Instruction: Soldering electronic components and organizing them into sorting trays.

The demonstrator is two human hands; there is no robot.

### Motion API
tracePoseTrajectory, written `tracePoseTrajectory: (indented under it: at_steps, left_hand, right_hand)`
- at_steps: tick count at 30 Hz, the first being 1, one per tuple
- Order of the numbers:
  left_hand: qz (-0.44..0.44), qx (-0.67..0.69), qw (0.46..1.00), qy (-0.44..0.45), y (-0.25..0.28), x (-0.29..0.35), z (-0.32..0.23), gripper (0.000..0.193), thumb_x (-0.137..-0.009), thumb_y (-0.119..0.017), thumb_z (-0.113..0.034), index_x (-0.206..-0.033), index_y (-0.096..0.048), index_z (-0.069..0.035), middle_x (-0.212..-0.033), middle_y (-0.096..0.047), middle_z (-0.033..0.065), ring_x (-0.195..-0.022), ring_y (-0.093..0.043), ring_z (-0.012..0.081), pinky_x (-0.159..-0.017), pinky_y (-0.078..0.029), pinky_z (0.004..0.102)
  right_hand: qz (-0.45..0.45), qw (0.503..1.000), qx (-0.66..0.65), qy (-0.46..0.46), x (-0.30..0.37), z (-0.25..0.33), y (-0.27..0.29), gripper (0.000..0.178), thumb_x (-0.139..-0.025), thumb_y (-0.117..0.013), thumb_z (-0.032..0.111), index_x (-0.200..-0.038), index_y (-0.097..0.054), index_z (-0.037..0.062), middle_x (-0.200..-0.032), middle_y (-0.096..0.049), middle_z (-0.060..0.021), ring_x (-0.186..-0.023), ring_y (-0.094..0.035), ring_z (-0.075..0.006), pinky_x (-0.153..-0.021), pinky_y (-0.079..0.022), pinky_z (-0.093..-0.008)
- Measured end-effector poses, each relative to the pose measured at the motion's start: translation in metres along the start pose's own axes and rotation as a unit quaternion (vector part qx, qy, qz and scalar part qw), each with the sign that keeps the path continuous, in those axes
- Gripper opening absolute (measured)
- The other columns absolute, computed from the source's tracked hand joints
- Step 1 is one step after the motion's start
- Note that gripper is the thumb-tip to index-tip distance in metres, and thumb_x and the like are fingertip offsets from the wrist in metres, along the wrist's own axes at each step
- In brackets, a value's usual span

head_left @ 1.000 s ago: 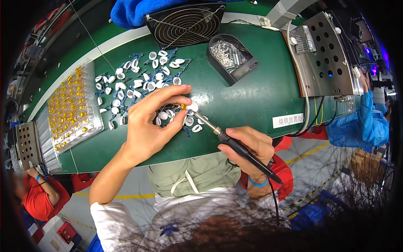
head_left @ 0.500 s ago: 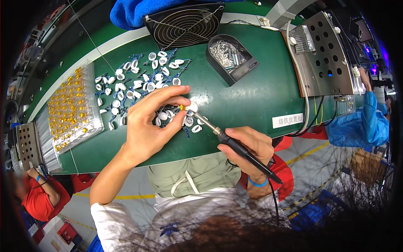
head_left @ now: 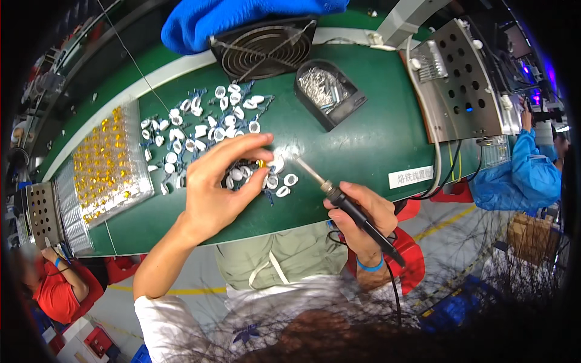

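Observation:
Between the thumb and fingers of my left hand [head_left: 209,184] is a small gold-coloured piece [head_left: 262,163], with a round white part [head_left: 276,163] right beside it. Whether the two are joined is too small to tell. My right hand [head_left: 370,213] grips the black handle of a soldering iron [head_left: 327,186], whose metal tip points up and left, a short way right of the white part. Many small white cup-shaped parts with blue wire tails [head_left: 229,121] lie scattered behind and under my left hand, which hides some of them.
A clear tray [head_left: 144,175] of gold pieces sits at the left. A black fan [head_left: 266,51] with a blue cloth [head_left: 242,21] stands at the back, near a black bin [head_left: 339,118] of metal bits. A perforated metal box [head_left: 463,78] is on the right. Co-workers sit at both sides.
The soldering iron's tip has drawn back to the right, away from the gold and white parts. My left hand keeps its pinch almost in place.

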State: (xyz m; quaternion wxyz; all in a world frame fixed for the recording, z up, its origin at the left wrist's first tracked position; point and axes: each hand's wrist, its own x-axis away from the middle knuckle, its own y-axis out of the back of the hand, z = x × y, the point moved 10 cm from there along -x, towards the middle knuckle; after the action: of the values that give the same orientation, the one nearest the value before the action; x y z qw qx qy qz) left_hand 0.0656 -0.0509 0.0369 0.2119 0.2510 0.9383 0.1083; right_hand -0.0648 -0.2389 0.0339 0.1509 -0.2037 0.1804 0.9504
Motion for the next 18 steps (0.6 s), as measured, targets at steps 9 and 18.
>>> tracePoseTrajectory:
  at_steps: [9,18]
  left_hand:
    - [0.031,-0.106,0.984,-0.137,0.013,-0.002,-0.046,0.027,-0.080,-0.079,0.008,-0.106,-0.075,0.001,-0.110,-0.077,0.0142,-0.100,-0.075,0.0252,-0.088,-0.060,0.0332]
    - [-0.086,-0.216,0.972,0.018,0.186,-0.050,0.011,0.019,-0.091,-0.073,0.000,-0.110,-0.074,0.003,-0.105,-0.076,0.0095,-0.098,-0.073,0.0161,-0.092,-0.058,0.0312]
  right_hand:
    - [-0.026,0.960,0.273,0.061,-0.048,-0.002,0.003,0.052,-0.087,-0.075,-0.003,-0.137,-0.063,0.0029,-0.094,-0.069,-0.0164,-0.081,-0.067,-0.0284,-0.074,-0.053,-0.0368]
    - [-0.092,0.987,0.105,0.083,-0.020,-0.002,-0.001,0.045,-0.101,-0.064,0.009,-0.145,-0.053,0.0013,-0.088,-0.075,-0.0126,-0.077,-0.073,-0.0257,-0.072,-0.057,-0.0367]
